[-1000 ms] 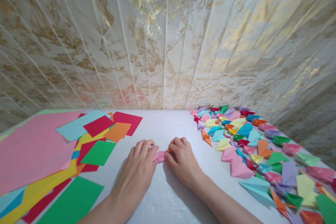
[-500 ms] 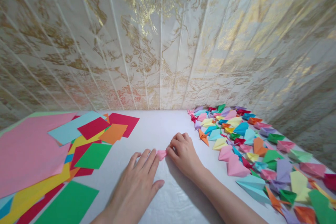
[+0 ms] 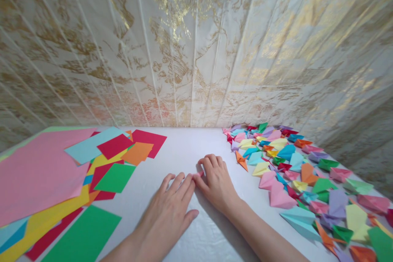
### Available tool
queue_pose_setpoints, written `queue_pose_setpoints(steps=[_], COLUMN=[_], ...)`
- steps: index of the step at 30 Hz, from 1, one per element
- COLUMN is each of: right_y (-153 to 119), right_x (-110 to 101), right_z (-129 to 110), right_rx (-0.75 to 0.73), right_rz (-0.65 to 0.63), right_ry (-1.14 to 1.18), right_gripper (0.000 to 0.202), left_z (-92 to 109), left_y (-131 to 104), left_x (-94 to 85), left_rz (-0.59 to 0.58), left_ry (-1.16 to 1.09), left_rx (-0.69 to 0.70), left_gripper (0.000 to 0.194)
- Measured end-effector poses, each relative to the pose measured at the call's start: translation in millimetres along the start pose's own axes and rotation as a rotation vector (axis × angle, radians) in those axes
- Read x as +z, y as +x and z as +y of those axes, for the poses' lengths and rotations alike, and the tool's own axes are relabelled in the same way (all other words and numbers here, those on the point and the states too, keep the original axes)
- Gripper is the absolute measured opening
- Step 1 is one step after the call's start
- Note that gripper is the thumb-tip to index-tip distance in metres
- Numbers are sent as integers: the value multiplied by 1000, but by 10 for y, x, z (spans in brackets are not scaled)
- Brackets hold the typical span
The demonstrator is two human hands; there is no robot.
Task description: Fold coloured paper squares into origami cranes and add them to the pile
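Observation:
A small folded pink paper (image 3: 200, 174) lies on the white table between my two hands, mostly covered by fingers. My left hand (image 3: 172, 208) rests palm down with its fingers stretched out and the thumb apart. Its fingertips reach the left side of the pink paper. From the other side, my right hand (image 3: 216, 182) is curled, with thumb and forefinger closed around the paper. How the paper is folded cannot be made out.
At the left lie flat sheets: a large pink sheet (image 3: 43, 172), a green rectangle (image 3: 84, 235) and an orange piece (image 3: 138, 153). Many folded paper shapes (image 3: 281, 194) in mixed colours spread along the right. A gold-patterned curtain (image 3: 190, 49) hangs behind the table (image 3: 184, 143).
My fingers have closed in over the pink paper, so less of it shows. The left fingertips have come up against the right thumb. The whole view has shifted slightly.

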State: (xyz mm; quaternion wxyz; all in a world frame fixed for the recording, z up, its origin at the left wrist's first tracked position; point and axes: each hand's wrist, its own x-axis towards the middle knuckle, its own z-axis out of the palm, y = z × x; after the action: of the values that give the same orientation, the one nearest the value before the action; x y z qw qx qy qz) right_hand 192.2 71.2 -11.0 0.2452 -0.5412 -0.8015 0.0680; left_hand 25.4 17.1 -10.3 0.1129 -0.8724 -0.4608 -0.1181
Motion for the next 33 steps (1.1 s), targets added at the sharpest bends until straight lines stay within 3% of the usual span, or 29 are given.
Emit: queue_pose_setpoints(steps=[9, 19, 27, 33], right_y=[-11, 40, 34, 28], right_x=[68, 21, 30, 43], right_z=[38, 85, 86, 81], right_rx=[50, 64, 37, 27], right_rz=[14, -48, -41, -14], right_ry=[-95, -159, -167, -170], right_gripper=[37, 39, 39, 42], left_z=[-9, 105, 119, 21], left_y=[46, -64, -140, -188], left_x=[-32, 97, 34, -20], left_rz=[1, -37, -110, -134], left_ry=[-1, 102, 215, 251], left_rx=[5, -18, 3, -7], left_gripper=[53, 63, 63, 60])
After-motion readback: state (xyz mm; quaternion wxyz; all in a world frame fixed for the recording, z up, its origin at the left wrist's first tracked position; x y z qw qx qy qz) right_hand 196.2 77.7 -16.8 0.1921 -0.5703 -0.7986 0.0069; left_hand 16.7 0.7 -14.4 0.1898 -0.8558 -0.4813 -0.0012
